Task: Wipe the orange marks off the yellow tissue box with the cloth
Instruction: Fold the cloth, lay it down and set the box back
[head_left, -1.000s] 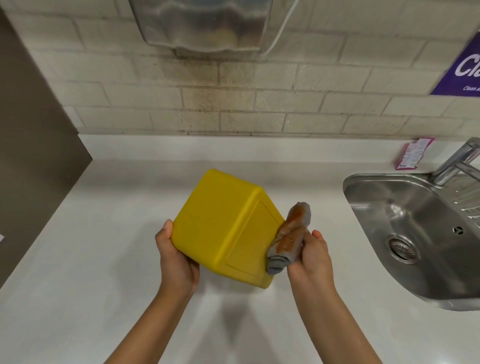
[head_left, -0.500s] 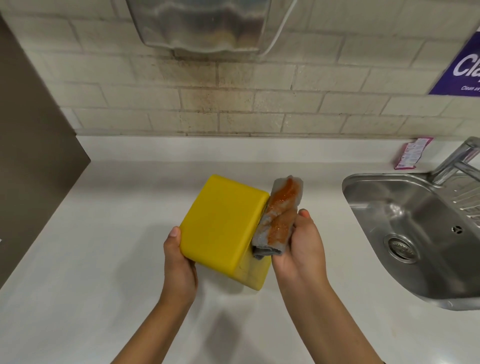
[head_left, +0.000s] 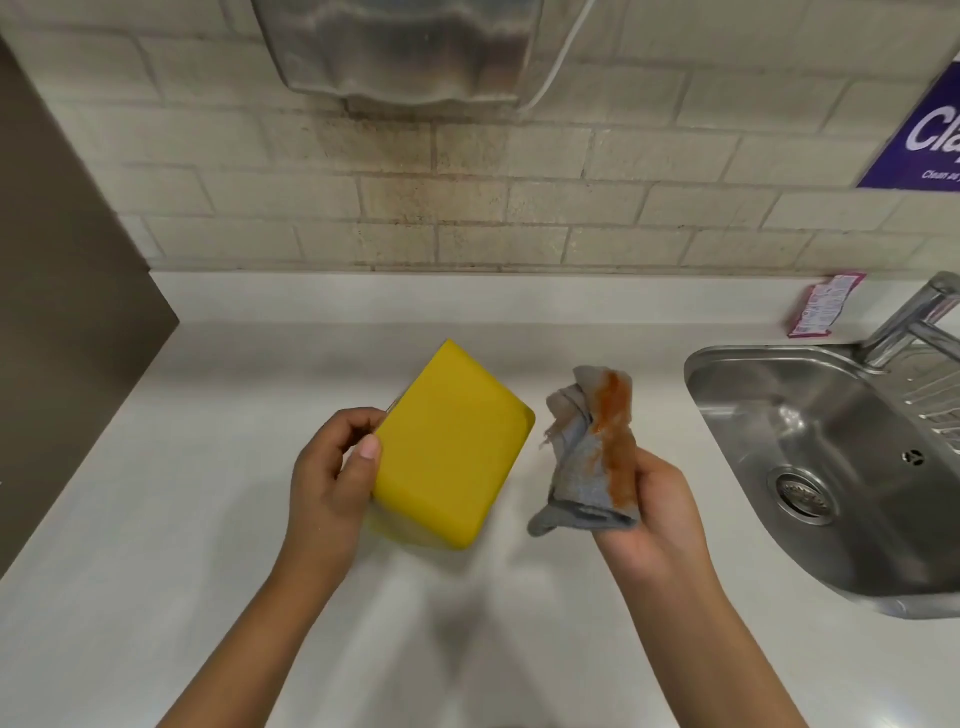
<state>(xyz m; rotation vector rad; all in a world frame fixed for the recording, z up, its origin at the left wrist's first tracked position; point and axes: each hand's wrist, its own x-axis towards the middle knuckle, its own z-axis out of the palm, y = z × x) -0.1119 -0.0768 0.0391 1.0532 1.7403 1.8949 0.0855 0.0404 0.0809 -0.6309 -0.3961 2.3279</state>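
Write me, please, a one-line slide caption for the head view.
The left hand holds the yellow tissue box; the right hand grips an orange-stained cloth, clear of the box.

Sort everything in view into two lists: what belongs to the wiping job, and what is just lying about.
In the job: yellow tissue box, gripped by the left hand; grey cloth, stained orange, held in the right hand.

Lying about: sink, tap, pink packet by the wall, purple sign, metal dispenser on the wall.

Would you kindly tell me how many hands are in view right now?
2: the left hand grips the yellow tissue box; the right hand holds the stained cloth beside it.
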